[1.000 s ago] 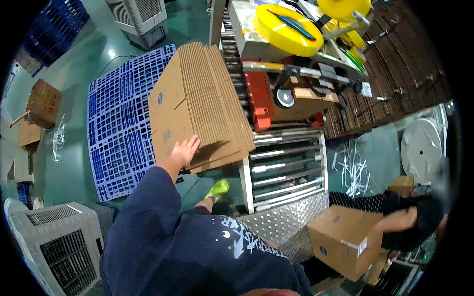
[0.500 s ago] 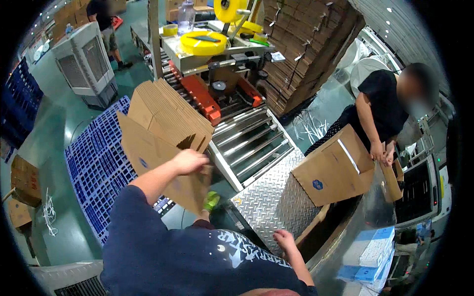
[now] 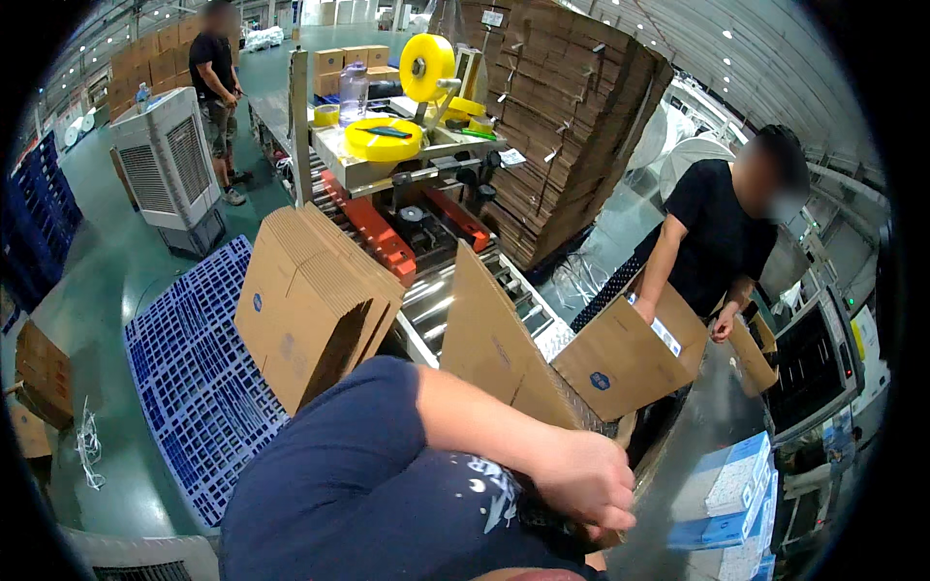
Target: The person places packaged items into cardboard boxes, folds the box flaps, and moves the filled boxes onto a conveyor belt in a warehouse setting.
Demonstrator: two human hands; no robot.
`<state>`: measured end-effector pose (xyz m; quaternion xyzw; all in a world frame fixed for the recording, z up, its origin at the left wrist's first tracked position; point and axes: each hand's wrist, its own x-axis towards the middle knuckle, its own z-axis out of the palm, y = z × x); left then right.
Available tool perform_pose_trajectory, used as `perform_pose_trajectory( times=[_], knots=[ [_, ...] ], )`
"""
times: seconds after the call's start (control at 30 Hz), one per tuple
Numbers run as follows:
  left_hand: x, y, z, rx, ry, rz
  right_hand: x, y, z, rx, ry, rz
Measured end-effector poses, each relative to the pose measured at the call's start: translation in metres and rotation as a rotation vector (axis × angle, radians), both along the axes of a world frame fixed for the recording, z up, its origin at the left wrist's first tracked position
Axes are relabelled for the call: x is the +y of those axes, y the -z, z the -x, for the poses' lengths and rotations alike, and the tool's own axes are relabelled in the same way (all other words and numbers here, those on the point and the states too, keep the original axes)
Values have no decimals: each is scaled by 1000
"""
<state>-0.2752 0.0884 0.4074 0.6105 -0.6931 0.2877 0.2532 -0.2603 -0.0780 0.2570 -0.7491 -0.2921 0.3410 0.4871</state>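
Observation:
My left arm reaches across my body to the right. My left hand [image 3: 586, 479] is closed, its fingers curled around the near edge of a partly folded cardboard carton [image 3: 499, 353]. That carton stands tilted in front of my forearm, over the end of the roller conveyor; its lower part is hidden behind my arm. Of my right arm only a sliver of skin shows below the left hand, and its fingers are hidden. Just beyond my left hand is an open cardboard box [image 3: 615, 373], with a co-worker's hand inside it by a white and blue item.
A stack of flat cartons [image 3: 300, 300] leans on a blue pallet [image 3: 208, 378] at left. Behind are a roller conveyor [image 3: 426, 315] and a tape machine [image 3: 383, 165]. White and blue packs [image 3: 722, 494] lie at right. The co-worker [image 3: 722, 228] stands at the far right.
My left hand has swung from the stack to the right, bringing a carton with it. The co-worker's hand has gone into the open box. My view has shifted.

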Motion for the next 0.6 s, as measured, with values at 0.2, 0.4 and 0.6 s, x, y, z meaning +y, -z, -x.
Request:
perform_pose_trajectory(
  times=[0.2,0.4,0.6],
  knots=[
    [-47,-3,-9,47,178,-339,70,-128,-7,26,96,-612],
    [-20,-17,-50,32,399,-108,88,-133,-59,93,254,-436],
    [90,-8,-147,36,237,40,77,-165,-77,334,444,-184]
  ],
)
